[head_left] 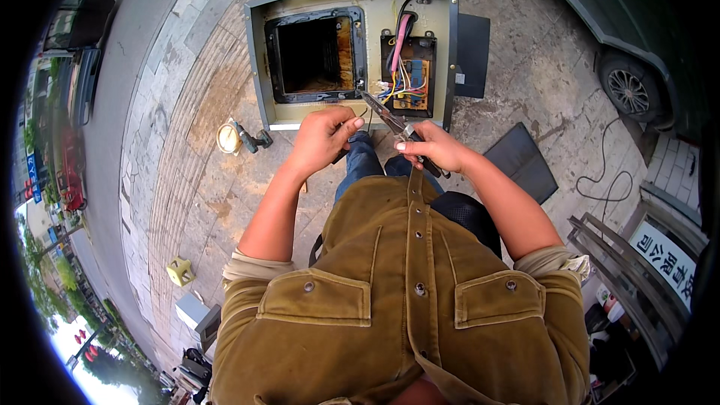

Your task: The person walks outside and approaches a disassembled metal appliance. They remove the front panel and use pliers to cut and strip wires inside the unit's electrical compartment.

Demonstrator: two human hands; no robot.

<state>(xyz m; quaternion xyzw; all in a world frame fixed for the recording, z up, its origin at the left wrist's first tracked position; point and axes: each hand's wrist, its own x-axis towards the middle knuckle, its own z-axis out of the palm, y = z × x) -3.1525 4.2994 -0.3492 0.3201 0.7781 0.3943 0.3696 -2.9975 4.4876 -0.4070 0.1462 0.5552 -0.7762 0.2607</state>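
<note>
My right hand point(436, 148) is closed around the handles of long-nosed pliers point(388, 115), whose jaws point up and left to the near edge of an open metal cabinet point(257, 67). To their left, my left hand point(324, 137) is closed, thumb against the curled fingers. A thin dark wire shows by its fingertips; whether the hand grips it I cannot tell. In the cabinet's left half, a black frame point(315, 96) surrounds a dark, rust-stained opening. The right half has a circuit board point(420, 75) in a black box, with a pink sleeve point(401, 41) and loose coloured wires running to it.
A cordless drill point(249, 137) lies left of the cabinet beside a round pale container point(228, 138). Dark flat panels point(523, 163) point(472, 56) rest on the paving to the right. A black cable point(604, 180) curls near a parked car's wheel point(630, 91). A yellow block point(180, 271) sits lower left.
</note>
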